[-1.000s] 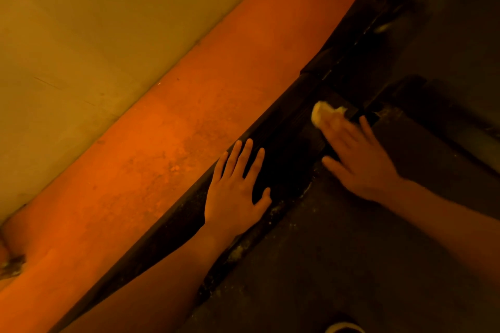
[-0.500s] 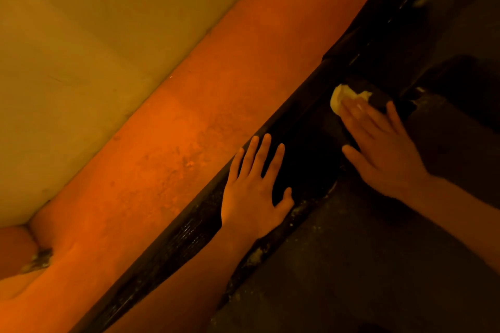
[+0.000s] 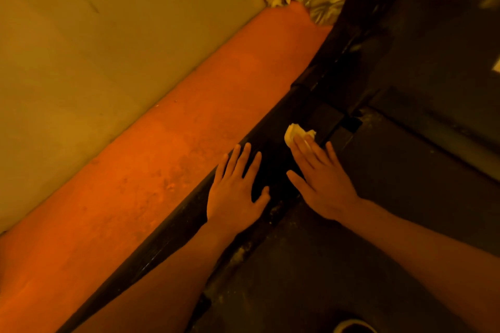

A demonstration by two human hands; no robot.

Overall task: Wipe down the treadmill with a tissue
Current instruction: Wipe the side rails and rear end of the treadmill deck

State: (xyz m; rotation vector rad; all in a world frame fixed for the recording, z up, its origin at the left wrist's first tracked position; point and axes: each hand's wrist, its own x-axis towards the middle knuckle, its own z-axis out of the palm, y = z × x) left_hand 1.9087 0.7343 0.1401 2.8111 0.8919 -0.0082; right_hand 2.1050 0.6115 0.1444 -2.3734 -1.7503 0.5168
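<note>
The tissue (image 3: 293,131) lies on the treadmill rail (image 3: 167,227) under the right hand (image 3: 322,184), with the left hand (image 3: 235,192) beside it.

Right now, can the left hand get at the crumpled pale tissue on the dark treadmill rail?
Probably yes. The left hand lies flat on the dark treadmill rail close by, with nothing between. But the right hand presses straight fingers on the crumpled pale tissue, leaving only its far end bare.

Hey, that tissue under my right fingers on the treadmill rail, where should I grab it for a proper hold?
Probably the bunched end of the tissue that pokes out past the fingertips of the right hand. Come from above, thumb on its left: the wad lies pressed on the side rail under straight fingers, so only that lump is free to pinch.
</note>
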